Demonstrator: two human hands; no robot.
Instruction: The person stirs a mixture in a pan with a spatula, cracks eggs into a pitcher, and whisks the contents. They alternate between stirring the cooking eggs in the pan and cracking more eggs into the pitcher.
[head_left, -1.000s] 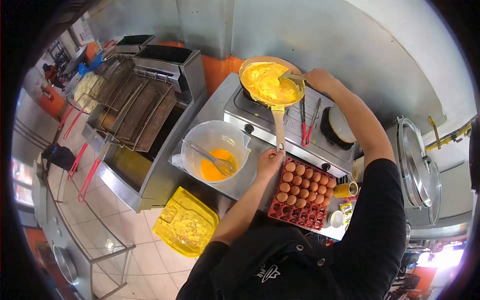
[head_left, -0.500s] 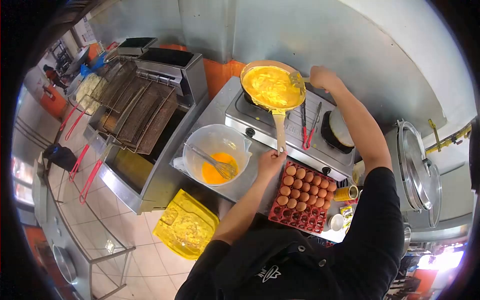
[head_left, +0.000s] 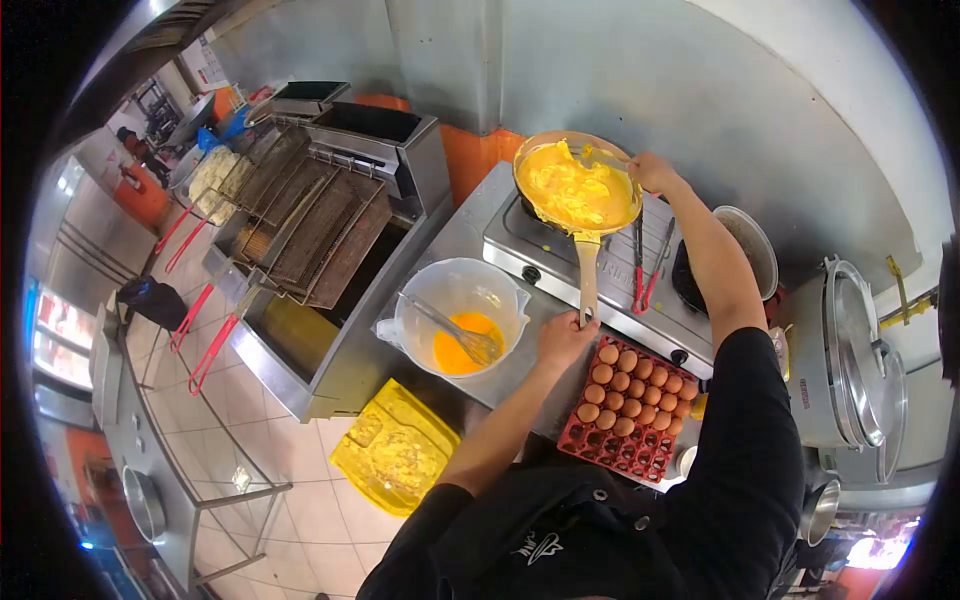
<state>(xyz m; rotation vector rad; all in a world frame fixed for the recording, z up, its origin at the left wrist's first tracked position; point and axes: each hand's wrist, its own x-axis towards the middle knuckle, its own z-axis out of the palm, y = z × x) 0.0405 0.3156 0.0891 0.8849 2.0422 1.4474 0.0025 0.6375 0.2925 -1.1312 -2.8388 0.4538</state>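
Observation:
My left hand (head_left: 567, 340) is closed around the end of the handle of a frying pan (head_left: 588, 262), which stands on a burner of the gas stove (head_left: 520, 240). Soft, partly set egg (head_left: 568, 188) fills the pan, heaped in folds. At the pan's far right edge, my right hand (head_left: 653, 173) grips a spatula (head_left: 608, 157) whose blade is in the egg. Left of my left hand stands a translucent plastic jug (head_left: 490, 283) with a whisk (head_left: 448, 325) leaning in beaten egg (head_left: 455, 354). A red egg tray (head_left: 612, 444) with several brown eggs lies right of that hand.
Red-handled tongs (head_left: 641, 283) lie on the stove, beside a pot (head_left: 762, 245) on the right burner. A large lidded steel pot (head_left: 825, 365) is at far right. Fryer baskets (head_left: 300, 225) rest over the fryer at left; a yellow bin (head_left: 357, 462) stands below.
My right hand has worked the spatula in the pan, and the egg now looks thicker and more bunched. My left hand keeps the handle. The view has shifted, moving the scene rightward.

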